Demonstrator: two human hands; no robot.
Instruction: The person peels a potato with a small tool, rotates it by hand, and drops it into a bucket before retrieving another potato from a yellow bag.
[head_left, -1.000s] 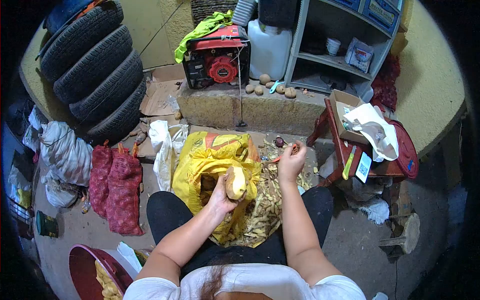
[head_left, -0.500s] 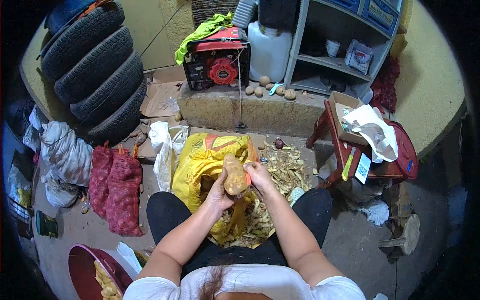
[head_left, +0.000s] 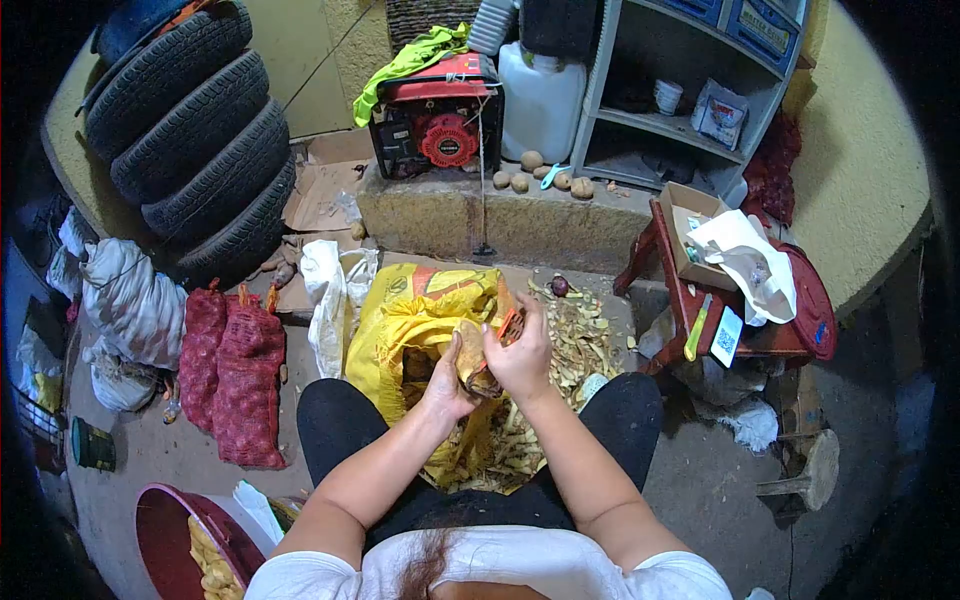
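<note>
Your left hand (head_left: 447,388) is wrapped around the lower part of the potato (head_left: 467,342), which sits before the mouth of the yellow sack (head_left: 412,287); expect it to feel firm, fairly weighty and hard to bruise, though any bared flesh may be wet and slick; cradle it low with the thumb along its side, fingertips clear of the blade; your right hand (head_left: 522,358) grips the orange peeler (head_left: 511,327) beside it, with scattered peelings (head_left: 578,345) farther right.

Potato (head_left: 471,344) partly behind right hand (head_left: 523,362)
</note>
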